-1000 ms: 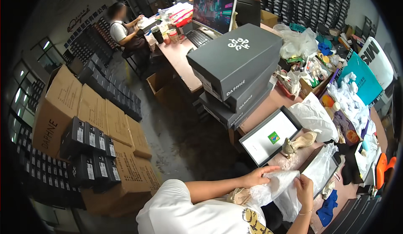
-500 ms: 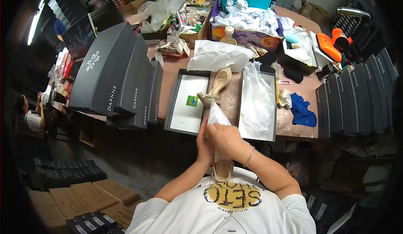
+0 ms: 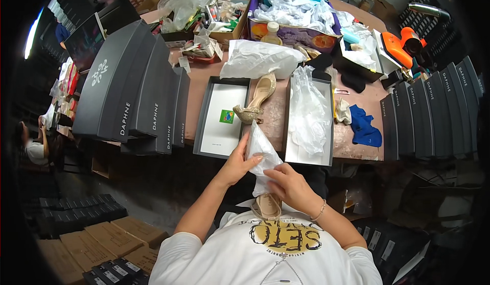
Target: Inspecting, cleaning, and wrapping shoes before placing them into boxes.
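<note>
In front of my body is a shoe, its toe end covered by thin white wrapping that narrows to a point; the strapped heel end stays bare near my shirt. My left hand grips the wrapped part from the left, thumb laid across its top. From the right, my right hand has its fingers closed on the wrapping's lower edge. Just beyond the tip, a glittery gold high-heeled shoe lies on the table between an open shoebox lid or tray and an open box holding crumpled white wrapping.
Stacked dark shoeboxes stand at the left, and a row of them at the right. A white sheet, a blue cloth and a purple carton of white paper share the table. Another person sits far left.
My right hand has slid down and right along the wrapping, uncovering its middle. My left thumb now lies over the top. The view has shifted slightly.
</note>
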{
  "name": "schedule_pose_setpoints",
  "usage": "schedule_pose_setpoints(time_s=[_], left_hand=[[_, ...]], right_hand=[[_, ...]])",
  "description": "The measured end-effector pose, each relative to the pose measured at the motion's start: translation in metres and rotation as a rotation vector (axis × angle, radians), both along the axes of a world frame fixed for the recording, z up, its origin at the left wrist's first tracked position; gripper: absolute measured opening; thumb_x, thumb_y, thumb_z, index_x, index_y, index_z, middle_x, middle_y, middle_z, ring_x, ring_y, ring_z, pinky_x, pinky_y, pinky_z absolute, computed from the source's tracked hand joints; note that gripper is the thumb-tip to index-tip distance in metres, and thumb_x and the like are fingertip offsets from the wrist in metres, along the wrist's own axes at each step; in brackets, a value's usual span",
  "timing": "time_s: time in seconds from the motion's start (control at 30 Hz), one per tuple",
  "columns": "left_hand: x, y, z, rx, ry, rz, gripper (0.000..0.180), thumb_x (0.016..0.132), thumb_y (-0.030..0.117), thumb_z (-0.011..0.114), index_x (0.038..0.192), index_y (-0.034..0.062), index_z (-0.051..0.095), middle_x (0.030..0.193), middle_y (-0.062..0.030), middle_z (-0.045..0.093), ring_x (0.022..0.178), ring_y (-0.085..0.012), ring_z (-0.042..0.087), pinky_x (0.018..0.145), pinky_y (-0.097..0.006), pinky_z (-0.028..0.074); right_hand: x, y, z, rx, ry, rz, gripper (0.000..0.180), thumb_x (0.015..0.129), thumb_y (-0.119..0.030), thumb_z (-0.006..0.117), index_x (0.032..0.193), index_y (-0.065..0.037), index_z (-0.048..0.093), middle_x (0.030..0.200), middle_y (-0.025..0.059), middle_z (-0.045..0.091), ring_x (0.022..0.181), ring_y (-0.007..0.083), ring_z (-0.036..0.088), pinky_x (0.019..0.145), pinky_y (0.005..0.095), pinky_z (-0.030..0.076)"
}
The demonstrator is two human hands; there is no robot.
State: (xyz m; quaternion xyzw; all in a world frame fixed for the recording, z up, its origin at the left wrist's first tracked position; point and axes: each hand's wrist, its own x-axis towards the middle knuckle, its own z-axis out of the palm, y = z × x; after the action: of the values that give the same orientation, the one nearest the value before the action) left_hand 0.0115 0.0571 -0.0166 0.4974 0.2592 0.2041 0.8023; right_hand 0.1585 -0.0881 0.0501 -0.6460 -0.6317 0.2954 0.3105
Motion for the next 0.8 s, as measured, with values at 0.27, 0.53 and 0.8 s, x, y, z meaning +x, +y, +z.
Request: schedule_pose_setpoints(time_s=[0.27, 0.53, 0.8], left_hand=[[-0.008, 0.001, 0.01, 0.029, -0.016, 0.014, 0.08, 0.089, 0.001, 0.059, 0.15, 0.0021, 0.008, 0.147, -0.0127, 0.03, 0.132, -0.0191, 0.035, 0.109, -0.032, 0.031], [-0.004, 0.001, 0.023, 0.179, 0.033, -0.021, 0.076, 0.094, 0.008, 0.056, 0.15, 0.0015, 0.006, 0.149, -0.0136, 0.027, 0.134, -0.0201, 0.032, 0.11, -0.033, 0.029], [-0.008, -0.016, 0.036, 0.595, 0.301, 0.061, 0.091, 0.083, 0.007, 0.066, 0.149, -0.0009, 0.004, 0.145, -0.0194, 0.03, 0.133, -0.0273, 0.034, 0.109, -0.036, 0.031]], right_hand=[[-0.011, 0.009, -0.013, 0.116, -0.198, 0.071, 0.031, 0.073, -0.006, 0.072, 0.103, -0.006, 0.066, 0.113, 0.0116, 0.057, 0.101, 0.0295, 0.055, 0.084, 0.0383, 0.043], [-0.007, 0.053, -0.042, 0.196, -0.256, -0.238, 0.072, 0.065, -0.007, 0.074, 0.13, -0.006, 0.043, 0.101, 0.0137, 0.057, 0.089, 0.0342, 0.057, 0.075, 0.0402, 0.045], [0.0, 0.057, -0.042, 0.186, 0.023, -0.137, 0.059, 0.074, -0.002, 0.061, 0.129, -0.001, 0.04, 0.104, 0.0204, 0.056, 0.092, 0.0403, 0.059, 0.079, 0.0429, 0.05]])
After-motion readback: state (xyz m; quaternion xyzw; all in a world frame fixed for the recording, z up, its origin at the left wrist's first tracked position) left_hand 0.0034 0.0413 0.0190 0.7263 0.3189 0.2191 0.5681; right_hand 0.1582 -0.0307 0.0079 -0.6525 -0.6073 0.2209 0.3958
